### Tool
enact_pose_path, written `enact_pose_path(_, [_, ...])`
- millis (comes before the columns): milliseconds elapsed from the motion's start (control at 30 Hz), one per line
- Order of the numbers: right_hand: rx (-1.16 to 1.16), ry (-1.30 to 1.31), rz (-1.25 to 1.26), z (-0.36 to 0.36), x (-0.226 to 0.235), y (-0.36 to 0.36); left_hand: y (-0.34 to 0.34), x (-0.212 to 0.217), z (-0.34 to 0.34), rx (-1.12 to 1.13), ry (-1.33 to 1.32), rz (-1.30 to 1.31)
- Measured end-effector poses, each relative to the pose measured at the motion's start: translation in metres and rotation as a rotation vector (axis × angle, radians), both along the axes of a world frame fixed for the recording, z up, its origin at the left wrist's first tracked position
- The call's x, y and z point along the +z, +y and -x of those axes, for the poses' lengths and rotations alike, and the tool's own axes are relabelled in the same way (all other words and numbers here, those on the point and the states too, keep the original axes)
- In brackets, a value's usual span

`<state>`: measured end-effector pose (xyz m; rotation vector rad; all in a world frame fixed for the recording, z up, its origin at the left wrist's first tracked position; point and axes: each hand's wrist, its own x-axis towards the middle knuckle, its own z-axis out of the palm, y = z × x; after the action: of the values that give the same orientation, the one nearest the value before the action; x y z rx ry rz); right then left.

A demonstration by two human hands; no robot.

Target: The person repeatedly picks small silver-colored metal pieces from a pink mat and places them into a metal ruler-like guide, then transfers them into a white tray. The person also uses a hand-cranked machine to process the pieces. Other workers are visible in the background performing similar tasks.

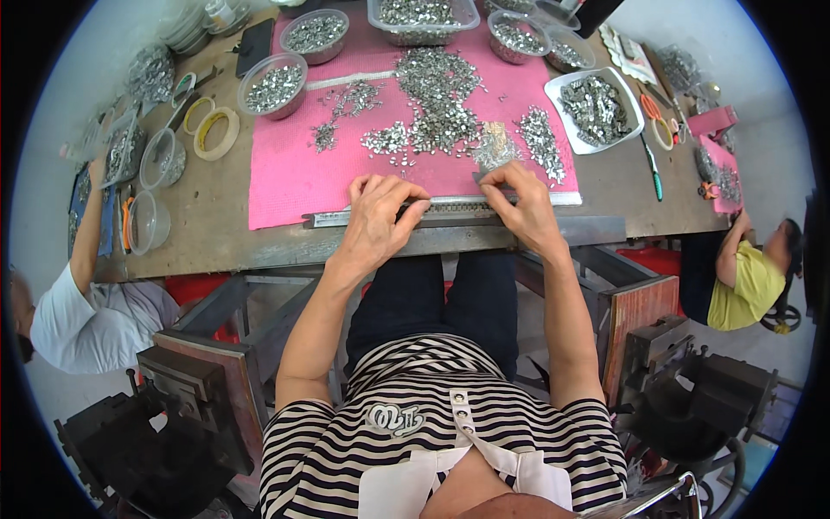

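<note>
Along the near edge of a pink mat (285,186) lies a long metal rail (327,220), with a row of small metal pieces (456,208) set along it. My left hand (378,214) rests over the rail's left part, thumb and fingers curled together at the row. At the right part, my right hand (525,208) is closed in a pinch, with a small dark grey piece (480,176) at its fingertips. What exactly sits inside either grip is hidden. Just beyond my hands is a large heap of small silvery metal pieces (437,95), with smaller piles beside it.
Tubs of metal pieces (274,86) stand at the back, and a white dish (635,130) is at the right. Tape rolls (216,134) lie left; orange-handled scissors (653,108) lie right. A person in white (86,316) and one in yellow (748,285) sit at either side.
</note>
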<state>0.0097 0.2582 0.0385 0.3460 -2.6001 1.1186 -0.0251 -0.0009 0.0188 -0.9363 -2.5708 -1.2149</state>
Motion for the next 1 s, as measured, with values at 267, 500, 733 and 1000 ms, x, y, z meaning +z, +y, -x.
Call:
enact_pose_path(267, [-0.015,0.132,-0.123,-0.028,-0.013,0.001,0.01,-0.003,-0.003,0.096,0.035,0.002])
enact_pose_path(500, [-0.021,0.153,-0.112,-0.029,-0.016,0.0,0.0,-0.003,-0.004,-0.014,0.077,-0.017])
enact_pose_path(733, [-0.042,0.112,-0.091,-0.025,-0.016,-0.002,0.005,-0.005,-0.007,0.019,0.153,0.019])
enact_pose_path(1000, [-0.089,0.12,-0.084,0.001,-0.012,-0.008,0.009,-0.005,-0.01,0.053,0.105,-0.029])
